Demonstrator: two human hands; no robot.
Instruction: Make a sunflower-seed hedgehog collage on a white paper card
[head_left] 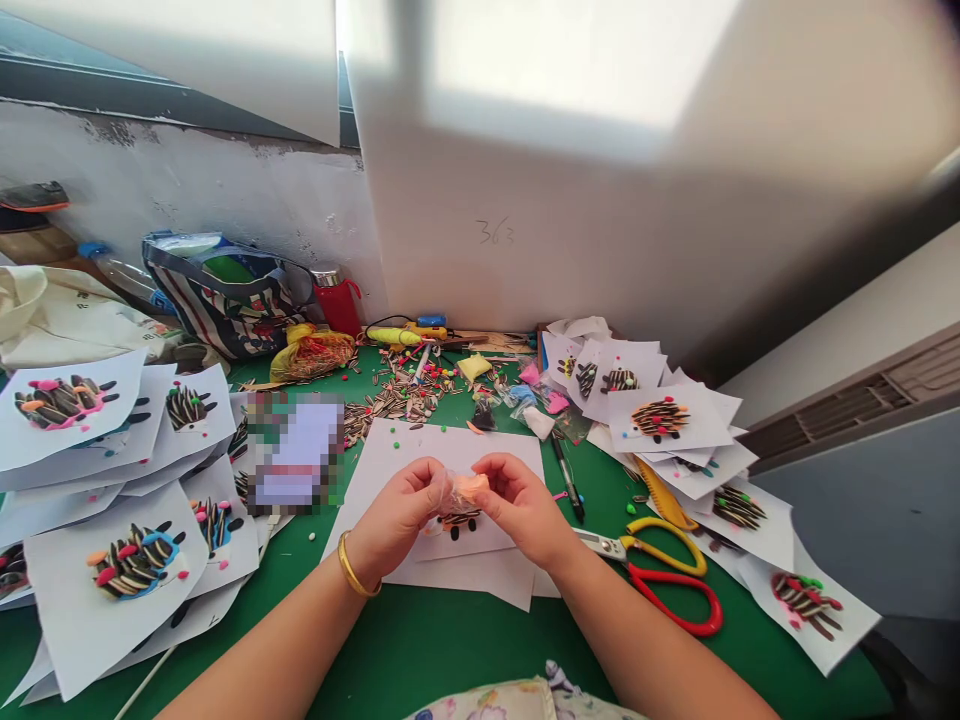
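Both hands meet over white sheets (375,500) at the middle of the green table. My left hand (411,505), with a gold bangle at the wrist, pinches the clear plastic wrap around an orange lump (471,486). The fingers of my right hand (521,503) are closed on the right side of that lump. Beneath the hands, a sheet bears dark seeds and black oval pieces (454,533), partly hidden by the fingers. Just right of the sheets lies a black pen (568,480).
Scissors (675,590) with yellow and red handles lie right of my right hand. Stacks of seed-decorated sheets (97,640) stand left and right (675,455). Behind are loose seeds (390,395), coloured clay packets (537,421), a red bottle (337,303) and a striped bag (225,300).
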